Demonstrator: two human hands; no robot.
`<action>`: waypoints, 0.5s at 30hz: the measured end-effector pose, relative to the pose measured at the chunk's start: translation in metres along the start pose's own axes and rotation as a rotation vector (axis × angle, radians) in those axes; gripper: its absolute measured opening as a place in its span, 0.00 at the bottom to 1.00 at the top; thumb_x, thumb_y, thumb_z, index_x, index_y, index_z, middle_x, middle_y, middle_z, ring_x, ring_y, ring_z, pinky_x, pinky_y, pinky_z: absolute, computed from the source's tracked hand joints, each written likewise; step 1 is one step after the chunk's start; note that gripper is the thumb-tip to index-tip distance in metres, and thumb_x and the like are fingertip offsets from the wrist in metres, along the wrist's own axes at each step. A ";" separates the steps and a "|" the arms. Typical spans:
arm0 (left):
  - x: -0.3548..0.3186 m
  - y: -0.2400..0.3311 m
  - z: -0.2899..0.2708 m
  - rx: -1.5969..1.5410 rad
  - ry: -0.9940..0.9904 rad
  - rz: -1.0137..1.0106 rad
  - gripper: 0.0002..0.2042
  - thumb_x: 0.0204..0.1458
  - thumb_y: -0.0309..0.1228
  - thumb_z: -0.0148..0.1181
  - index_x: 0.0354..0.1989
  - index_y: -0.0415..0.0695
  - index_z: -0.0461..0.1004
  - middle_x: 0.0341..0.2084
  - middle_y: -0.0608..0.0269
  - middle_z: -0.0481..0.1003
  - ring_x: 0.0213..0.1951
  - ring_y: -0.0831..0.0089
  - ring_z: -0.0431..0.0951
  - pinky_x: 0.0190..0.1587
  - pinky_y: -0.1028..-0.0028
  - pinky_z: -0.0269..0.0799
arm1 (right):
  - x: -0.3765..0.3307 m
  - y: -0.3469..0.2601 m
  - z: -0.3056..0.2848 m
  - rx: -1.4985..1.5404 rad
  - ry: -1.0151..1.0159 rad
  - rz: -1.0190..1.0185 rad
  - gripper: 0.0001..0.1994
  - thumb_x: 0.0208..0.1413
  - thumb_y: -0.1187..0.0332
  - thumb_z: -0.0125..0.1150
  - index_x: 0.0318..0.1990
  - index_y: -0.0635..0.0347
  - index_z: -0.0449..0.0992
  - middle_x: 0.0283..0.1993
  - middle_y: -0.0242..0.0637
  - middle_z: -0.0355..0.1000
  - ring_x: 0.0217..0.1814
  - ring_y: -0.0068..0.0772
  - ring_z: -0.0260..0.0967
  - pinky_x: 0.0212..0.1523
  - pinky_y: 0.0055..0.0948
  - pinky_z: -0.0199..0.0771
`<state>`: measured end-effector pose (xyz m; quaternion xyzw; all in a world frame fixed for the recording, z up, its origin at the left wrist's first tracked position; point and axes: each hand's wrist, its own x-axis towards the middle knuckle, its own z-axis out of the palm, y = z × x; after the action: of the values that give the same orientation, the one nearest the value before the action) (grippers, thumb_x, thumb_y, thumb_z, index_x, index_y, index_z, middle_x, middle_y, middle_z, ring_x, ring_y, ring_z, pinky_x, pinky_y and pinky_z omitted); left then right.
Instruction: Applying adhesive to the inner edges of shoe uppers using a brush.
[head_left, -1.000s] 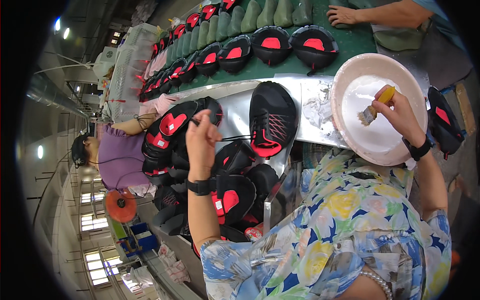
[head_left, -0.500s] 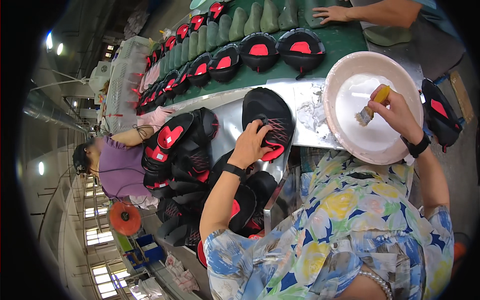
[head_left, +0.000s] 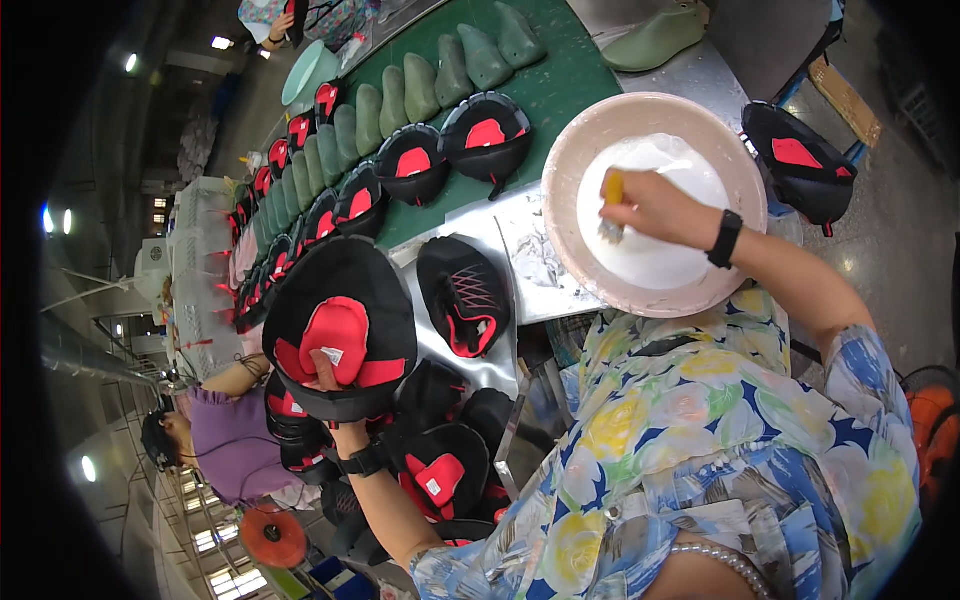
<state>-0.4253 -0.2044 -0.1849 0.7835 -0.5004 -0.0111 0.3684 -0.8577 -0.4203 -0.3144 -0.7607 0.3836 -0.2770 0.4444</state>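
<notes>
My left hand point(head_left: 349, 435) grips a black shoe upper point(head_left: 288, 315) with a red lining, held up at the left with its hollow underside in view. A thumb or finger shows against the red lining; the other fingers are mostly hidden behind the upper. My right hand point(head_left: 665, 210) is closed round the yellow handle of a paintbrush point(head_left: 615, 188). Its bristles point down at the white liquid point(head_left: 690, 165) in a pale pink basin point(head_left: 572, 150); whether they touch it I cannot tell. Between both hands, another black upper point(head_left: 447, 275) with pink-red lacing lines rests on a metal surface.
Several uppers are heaped point(head_left: 440, 475) below my left hand. Beyond, rows of uppers and green shoe lasts point(head_left: 420, 85) stand on a green table point(head_left: 560, 90). One upper point(head_left: 800, 160) sits right of the basin. At the left is a person in purple point(head_left: 235, 430).
My left hand has let go of the upper on the metal surface and now holds another one up farther left. The brush has moved lower into the basin. The head view has shifted.
</notes>
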 end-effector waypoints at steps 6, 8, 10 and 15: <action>0.021 0.046 0.040 -0.020 -0.256 -0.407 0.20 0.59 0.41 0.55 0.48 0.34 0.73 0.37 0.58 0.77 0.34 0.75 0.76 0.37 0.72 0.73 | -0.013 0.006 -0.002 -0.390 -0.326 -0.313 0.10 0.50 0.67 0.62 0.36 0.64 0.71 0.31 0.51 0.73 0.36 0.54 0.73 0.38 0.44 0.70; 0.037 0.055 0.074 -0.148 -0.486 -0.288 0.18 0.59 0.39 0.55 0.48 0.35 0.72 0.38 0.60 0.77 0.35 0.75 0.76 0.39 0.72 0.73 | -0.012 0.012 -0.029 -0.427 -0.204 -0.217 0.09 0.50 0.68 0.61 0.36 0.63 0.71 0.31 0.50 0.73 0.36 0.52 0.72 0.38 0.44 0.69; 0.040 0.081 0.089 -0.260 -0.671 -0.219 0.17 0.59 0.37 0.56 0.48 0.36 0.72 0.38 0.61 0.77 0.36 0.76 0.76 0.40 0.73 0.73 | -0.010 -0.004 -0.058 -0.283 -0.069 -0.143 0.08 0.51 0.68 0.61 0.35 0.61 0.71 0.30 0.47 0.72 0.36 0.50 0.71 0.38 0.41 0.68; 0.058 0.132 0.146 -0.468 -1.039 -0.210 0.15 0.58 0.33 0.56 0.49 0.38 0.72 0.40 0.63 0.77 0.39 0.78 0.76 0.44 0.75 0.72 | 0.006 -0.038 -0.090 0.033 0.076 -0.336 0.10 0.54 0.65 0.61 0.34 0.61 0.69 0.29 0.40 0.71 0.32 0.38 0.70 0.36 0.31 0.69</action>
<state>-0.5556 -0.3633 -0.1931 0.6184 -0.5195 -0.5410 0.2346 -0.9102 -0.4550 -0.2394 -0.7954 0.2632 -0.3824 0.3896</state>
